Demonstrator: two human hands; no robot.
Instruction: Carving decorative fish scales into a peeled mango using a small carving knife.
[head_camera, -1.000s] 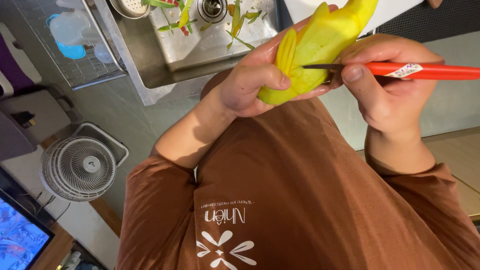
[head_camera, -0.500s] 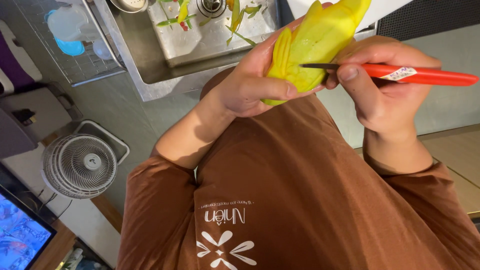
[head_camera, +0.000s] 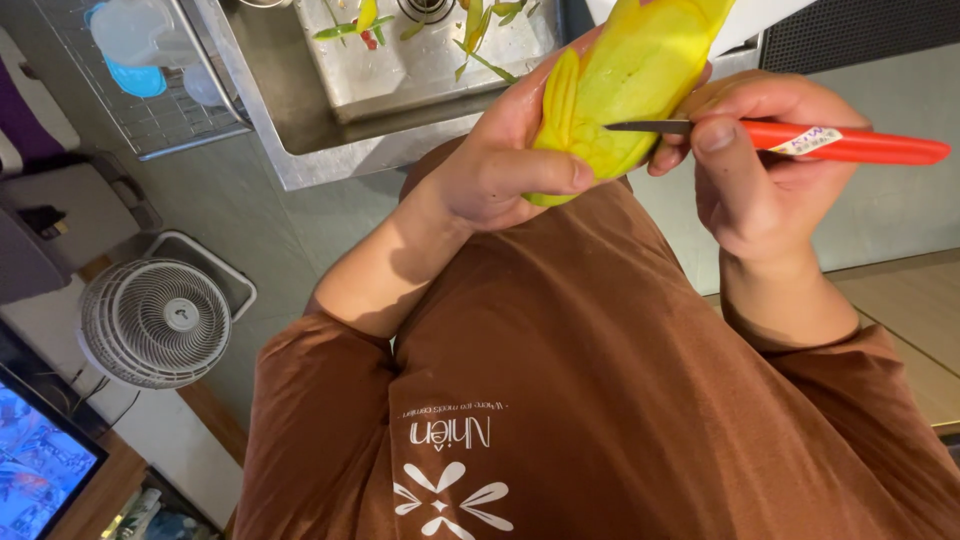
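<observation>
Yellow peeled fruit (head_camera: 625, 95): long axis running up and slightly rightward from the left hand (head_camera: 500, 165), lower end sitting in the palm, upper end pointing toward the picture's top edge and being cut off there. Raised cut strips are showing along its left flank.

Knife (head_camera: 790, 140): lying nearly level, red handle extending right of the right hand (head_camera: 755, 175), thin grey blade pointing left and meeting the fruit's right side. How deep the tip is sitting cannot be told.

Left hand: wrapping the fruit from below and behind, thumb pressing across its lower front; the fingers are mostly hidden behind the fruit. Forearm rising from the lower left.

Right hand: clenching the knife handle, thumb lying along it near the blade, wrist bending downward. Both hands are hovering in front of the brown shirt (head_camera: 600, 400).

Beyond the left hand: steel sink (head_camera: 300, 110) holding green and yellow scraps (head_camera: 470, 25). A white fan (head_camera: 155, 322) is standing far lower left.
</observation>
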